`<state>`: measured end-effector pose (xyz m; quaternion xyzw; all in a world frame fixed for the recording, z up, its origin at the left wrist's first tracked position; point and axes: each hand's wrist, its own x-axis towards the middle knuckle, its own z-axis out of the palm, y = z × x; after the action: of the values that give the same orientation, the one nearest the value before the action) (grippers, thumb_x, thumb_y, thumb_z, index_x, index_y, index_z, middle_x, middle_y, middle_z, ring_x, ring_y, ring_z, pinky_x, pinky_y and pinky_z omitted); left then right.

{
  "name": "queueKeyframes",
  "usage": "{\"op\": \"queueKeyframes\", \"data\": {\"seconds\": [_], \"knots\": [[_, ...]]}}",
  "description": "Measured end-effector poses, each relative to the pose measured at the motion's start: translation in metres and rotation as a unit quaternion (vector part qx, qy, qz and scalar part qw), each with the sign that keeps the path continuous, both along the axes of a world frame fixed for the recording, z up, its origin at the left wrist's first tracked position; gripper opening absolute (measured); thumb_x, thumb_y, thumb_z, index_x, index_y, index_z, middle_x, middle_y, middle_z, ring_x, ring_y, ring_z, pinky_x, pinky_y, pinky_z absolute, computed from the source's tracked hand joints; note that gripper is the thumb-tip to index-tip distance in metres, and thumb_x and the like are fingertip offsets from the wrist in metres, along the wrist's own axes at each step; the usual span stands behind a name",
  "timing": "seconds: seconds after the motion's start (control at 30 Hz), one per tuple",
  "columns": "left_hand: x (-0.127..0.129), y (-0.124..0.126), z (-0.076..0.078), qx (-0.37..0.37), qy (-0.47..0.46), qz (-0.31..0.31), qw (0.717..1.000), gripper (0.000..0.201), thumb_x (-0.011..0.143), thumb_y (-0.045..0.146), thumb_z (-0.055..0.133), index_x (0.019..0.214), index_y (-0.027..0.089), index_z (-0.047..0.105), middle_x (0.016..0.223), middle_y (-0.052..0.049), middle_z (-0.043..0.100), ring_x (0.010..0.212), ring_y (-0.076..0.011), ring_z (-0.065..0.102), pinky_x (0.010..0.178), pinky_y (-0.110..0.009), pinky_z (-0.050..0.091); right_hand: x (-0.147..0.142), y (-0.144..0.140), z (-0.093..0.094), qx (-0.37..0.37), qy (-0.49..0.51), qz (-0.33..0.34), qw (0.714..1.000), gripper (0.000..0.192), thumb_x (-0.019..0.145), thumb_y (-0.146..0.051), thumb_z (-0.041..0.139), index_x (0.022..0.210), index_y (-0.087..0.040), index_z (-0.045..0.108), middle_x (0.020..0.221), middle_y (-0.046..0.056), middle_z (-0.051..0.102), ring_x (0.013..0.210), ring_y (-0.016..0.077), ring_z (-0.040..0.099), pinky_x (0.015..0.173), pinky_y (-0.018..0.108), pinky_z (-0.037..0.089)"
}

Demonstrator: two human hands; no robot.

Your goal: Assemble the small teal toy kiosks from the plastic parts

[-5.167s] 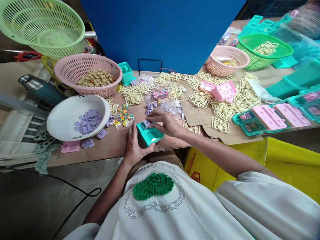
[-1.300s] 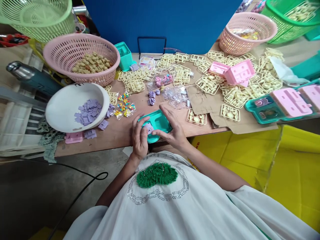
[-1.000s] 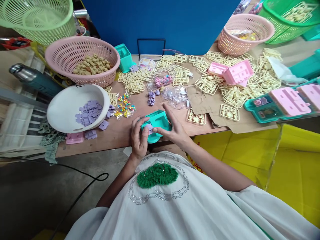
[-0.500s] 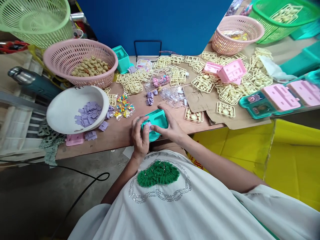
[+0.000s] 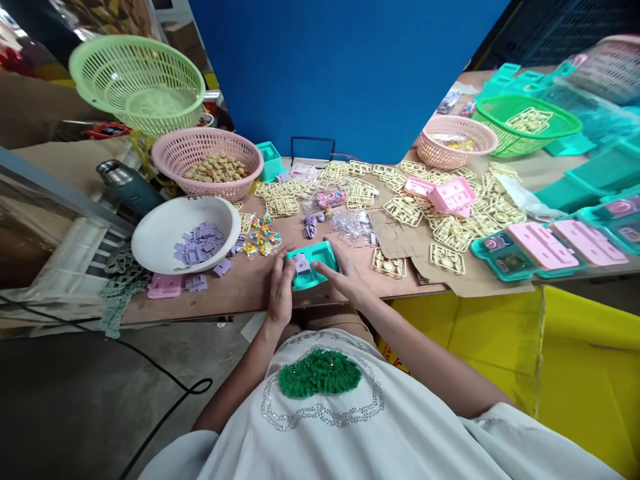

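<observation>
i hold the teal tray [image 5: 316,263] at the near edge of the wooden table [image 5: 240,287], right in front of me. my left hand [image 5: 281,288] grips its 9 o'clock side, fingers curled over the rim, thumb pressing the small lilac piece [image 5: 301,265] seated in the tray. my right hand [image 5: 345,275] clasps the 3 o'clock side, fingers wrapped along the far rim. at 10 o'clock of the tray sits the white bowl [image 5: 165,227] of lilac parts, with the pink basket [image 5: 207,160] of tan pieces beyond it. at 12 o'clock lie clear bags [image 5: 353,227], and from 1 to 2 o'clock the cream sprues [image 5: 450,233] spread out.
</observation>
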<state>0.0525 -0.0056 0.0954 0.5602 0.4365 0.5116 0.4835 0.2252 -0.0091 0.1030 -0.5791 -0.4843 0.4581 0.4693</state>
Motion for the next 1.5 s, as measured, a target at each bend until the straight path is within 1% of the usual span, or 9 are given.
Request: {"op": "queueKeyframes", "data": {"seconds": [0.23,0.37,0.47,0.63,0.77,0.97,1.17,1.37,1.5], "knots": [[0.011,0.007,0.004,-0.057,-0.035,0.071,0.995,0.041,0.097,0.057,0.068,0.119,0.023,0.065,0.115,-0.005,0.071,0.103,-0.0218,0.068,0.091,-0.033,0.059,0.006,0.006,-0.012,0.103,-0.097,0.020,0.990,0.082,0.095,-0.066,0.071,0.164,-0.025,0.050,0.156,0.016,0.063,0.141,0.0348,0.063,0.113,0.055,0.057],[0.006,0.023,-0.009,-0.031,-0.031,0.072,0.996,0.048,0.099,0.062,0.063,0.127,0.023,0.063,0.129,-0.011,0.071,0.121,-0.0282,0.068,0.106,-0.044,0.057,-0.008,0.042,0.034,0.329,-0.206,0.025,0.921,0.071,0.102,-0.047,0.067,0.167,-0.029,0.043,0.163,0.018,0.055,0.151,0.0355,0.053,0.123,0.064,0.045],[0.004,0.024,-0.021,0.032,-0.023,0.055,0.998,0.071,0.092,0.073,0.067,0.140,0.022,0.058,0.148,-0.017,0.063,0.142,-0.0356,0.058,0.122,-0.055,0.047,-0.041,0.081,0.080,0.420,-0.230,0.133,0.868,0.050,0.103,-0.034,0.065,0.153,-0.027,0.061,0.143,0.017,0.070,0.130,0.0325,0.068,0.107,0.055,0.059],[0.002,0.012,-0.033,0.132,0.104,0.048,0.985,0.092,0.080,0.063,0.087,0.153,0.022,0.048,0.158,-0.021,0.054,0.151,-0.0409,0.050,0.128,-0.063,0.041,-0.101,0.138,0.107,0.378,-0.276,0.266,0.843,0.022,0.095,-0.019,0.060,0.107,-0.015,0.078,0.102,0.014,0.078,0.085,0.0235,0.072,0.079,0.038,0.060],[0.001,0.012,-0.036,0.146,0.130,0.050,0.979,0.086,0.085,0.055,0.085,0.154,0.023,0.046,0.152,-0.021,0.060,0.146,-0.0393,0.057,0.124,-0.061,0.048,-0.115,0.161,0.109,0.384,-0.257,0.290,0.838,0.019,0.092,-0.017,0.060,0.099,-0.016,0.077,0.095,0.011,0.078,0.082,0.0209,0.071,0.080,0.037,0.058],[-0.005,0.011,-0.033,0.152,0.118,0.044,0.980,0.082,0.088,0.051,0.084,0.154,0.022,0.047,0.151,-0.022,0.061,0.143,-0.0374,0.061,0.120,-0.056,0.052,-0.052,0.202,0.120,0.259,-0.131,0.138,0.947,0.014,0.088,-0.027,0.070,0.096,-0.016,0.075,0.091,0.009,0.078,0.081,0.0196,0.072,0.077,0.038,0.060],[-0.006,0.007,-0.030,0.173,0.157,-0.028,0.972,0.080,0.087,0.043,0.086,0.154,0.025,0.047,0.146,-0.017,0.066,0.134,-0.0329,0.068,0.112,-0.048,0.058,0.034,0.203,0.099,0.164,-0.091,0.039,0.982,0.039,0.071,-0.045,0.089,0.092,-0.016,0.072,0.080,0.008,0.076,0.078,0.0240,0.077,0.071,0.037,0.061],[-0.004,0.004,-0.035,0.152,0.187,0.023,0.970,0.086,0.090,0.045,0.083,0.162,0.024,0.039,0.155,-0.020,0.061,0.141,-0.0340,0.065,0.114,-0.048,0.057,0.117,0.190,0.096,0.174,-0.176,-0.075,0.966,0.032,0.087,-0.043,0.076,0.103,-0.016,0.073,0.090,0.013,0.080,0.084,0.0257,0.082,0.075,0.037,0.065],[-0.002,0.007,-0.037,0.155,0.195,0.044,0.967,0.082,0.093,0.050,0.080,0.161,0.023,0.042,0.156,-0.021,0.061,0.141,-0.0352,0.065,0.114,-0.050,0.058,0.123,0.191,0.090,0.113,-0.447,0.020,0.887,0.024,0.097,-0.029,0.065,0.111,-0.014,0.079,0.105,0.015,0.083,0.095,0.0262,0.082,0.083,0.036,0.066]]}}
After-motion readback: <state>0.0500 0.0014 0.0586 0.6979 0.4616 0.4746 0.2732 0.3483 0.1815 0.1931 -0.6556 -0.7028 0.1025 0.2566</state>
